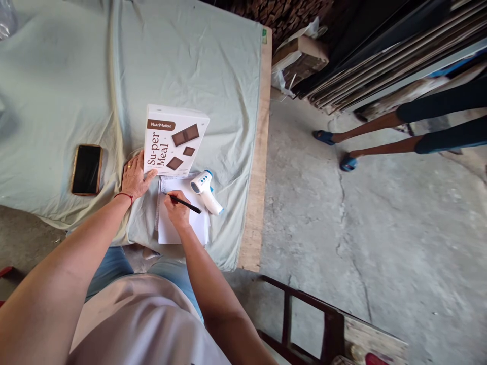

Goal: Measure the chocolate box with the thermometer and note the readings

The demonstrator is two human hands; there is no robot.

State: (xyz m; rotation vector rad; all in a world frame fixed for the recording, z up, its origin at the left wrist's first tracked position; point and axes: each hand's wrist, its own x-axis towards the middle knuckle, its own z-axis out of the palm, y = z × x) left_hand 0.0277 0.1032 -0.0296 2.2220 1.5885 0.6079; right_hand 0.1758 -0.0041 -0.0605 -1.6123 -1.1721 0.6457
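Observation:
My right hand (177, 209) grips a black pen (185, 203) over a white notepad (171, 233) near the table's front edge. The pen's writing end points to the upper left, by the page's left side. My left hand (135, 176) holds the lower left corner of a white box (152, 147) printed "NutriMotion Su-per Meal", its thumb across the front and some fingers hidden behind. The box stands upright just beyond the pad. A white and blue infrared thermometer (207, 192) lies over the pad's right edge.
A dark-screened phone (87, 170) lies left on the cloth-covered table (182, 61). Its bare wooden edge (253, 213) shows on the right. Another person's legs (380, 129) are at the right on concrete (312, 218). A dark chair or stool frame (289, 294) stands near the table's lower right corner.

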